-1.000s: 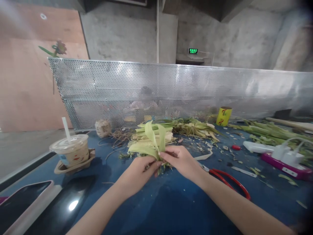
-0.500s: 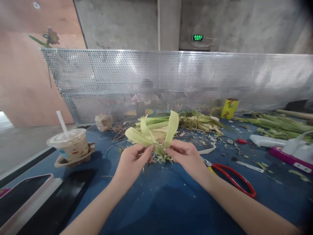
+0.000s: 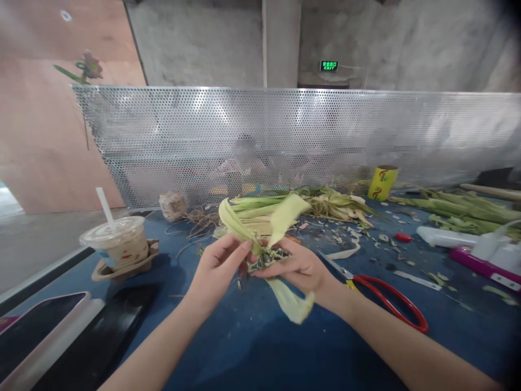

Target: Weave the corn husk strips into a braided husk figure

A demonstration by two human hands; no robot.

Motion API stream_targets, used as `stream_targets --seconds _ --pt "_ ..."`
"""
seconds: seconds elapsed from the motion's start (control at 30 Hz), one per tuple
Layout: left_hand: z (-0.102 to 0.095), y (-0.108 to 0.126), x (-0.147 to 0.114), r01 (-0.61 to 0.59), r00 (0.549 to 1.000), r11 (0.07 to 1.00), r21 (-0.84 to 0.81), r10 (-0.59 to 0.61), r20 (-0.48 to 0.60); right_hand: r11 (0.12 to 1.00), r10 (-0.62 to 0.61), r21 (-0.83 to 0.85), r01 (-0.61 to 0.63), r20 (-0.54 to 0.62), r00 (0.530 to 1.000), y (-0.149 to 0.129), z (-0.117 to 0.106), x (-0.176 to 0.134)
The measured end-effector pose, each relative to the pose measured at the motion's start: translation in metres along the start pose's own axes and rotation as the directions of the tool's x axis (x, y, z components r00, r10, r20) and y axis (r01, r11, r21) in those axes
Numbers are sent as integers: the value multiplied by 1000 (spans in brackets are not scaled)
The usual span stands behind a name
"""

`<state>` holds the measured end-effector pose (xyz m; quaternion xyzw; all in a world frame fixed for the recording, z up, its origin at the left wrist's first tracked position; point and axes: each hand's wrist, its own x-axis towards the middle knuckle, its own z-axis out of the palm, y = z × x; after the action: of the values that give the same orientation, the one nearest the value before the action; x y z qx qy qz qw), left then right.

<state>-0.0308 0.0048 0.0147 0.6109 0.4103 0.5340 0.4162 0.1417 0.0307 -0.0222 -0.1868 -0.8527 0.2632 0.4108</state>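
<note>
Both hands hold a bunch of pale green corn husks just above the blue table. My left hand is closed, thumb and fingers pinching the husks at their gathered base. My right hand closes on the same base from the other side, where small frayed green bits show. Two strips stand up from the bunch, and another hangs down below my right hand. Red-handled scissors lie right of my right wrist, blades partly behind the hand. Part of the base is hidden by my fingers.
A lidded drink cup in a cardboard holder and phones are at left. Twine and piled husks lie behind. A yellow roll, a craft blade and a purple power strip are at right, before a perforated metal screen.
The husk bunch has turned between my hands: one strip now hangs down toward me, and the frayed base shows. My right hand has shifted slightly left and rotated, its fingers under the base.
</note>
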Motion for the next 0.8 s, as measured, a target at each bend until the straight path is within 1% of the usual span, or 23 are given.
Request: stream_targets --seconds 0.07,0.1,0.17,0.2,0.23,0.27,0.3,0.33,0.4,0.47,0.53,0.6,0.63,0.73,0.8 --pt "0 -2 -1 13 999 998 -62 -10 42 997 -16 -70 13 -41 999 -7 -1 0" --pt "0 -2 -1 26 998 996 -87 -21 60 992 -7 -124 -2 -72 997 -11 -2 1" --pt "1 -2 -2 47 996 994 -103 -38 85 979 -24 -202 3 -104 994 -17 -3 0" --pt "1 -1 -3 53 995 995 -90 -45 90 979 -15 -202 -12 -129 991 -18 -2 0" --pt "2 0 -3 56 995 996 -65 -50 87 985 -30 -171 8 -131 991 -17 -2 0" --pt "3 0 -3 55 995 998 -32 -52 84 987 -78 -151 54 -159 984 -15 -1 -1" --pt "4 1 -3 50 995 999 5 -50 86 987 -90 -151 62 -188 978 -12 0 -2" --pt "4 2 -2 39 994 998 45 -43 98 986 -95 -153 62 -219 971 -9 1 -2" --pt "5 2 -2 3 988 994 107 -19 154 988 -49 -154 8 -261 964 -6 3 -4" --pt "6 1 -1 -7 974 988 155 -28 225 993 46 -89 -72 -263 964 -7 3 -4" --pt "4 1 1 39 966 980 194 -87 243 989 145 59 -134 -244 959 -10 3 -3" --pt "2 1 2 86 969 969 232 -136 206 961 218 220 -168 -226 949 -13 2 -2" --pt "0 0 3 92 973 964 251 -140 181 943 247 279 -181 -223 943 -13 2 -1" --pt "-5 0 5 52 985 948 313 -101 142 883 352 396 -252 -203 914 -11 1 1" --pt "-6 1 6 9 992 929 369 -56 115 832 428 453 -319 -161 889 -9 0 1"
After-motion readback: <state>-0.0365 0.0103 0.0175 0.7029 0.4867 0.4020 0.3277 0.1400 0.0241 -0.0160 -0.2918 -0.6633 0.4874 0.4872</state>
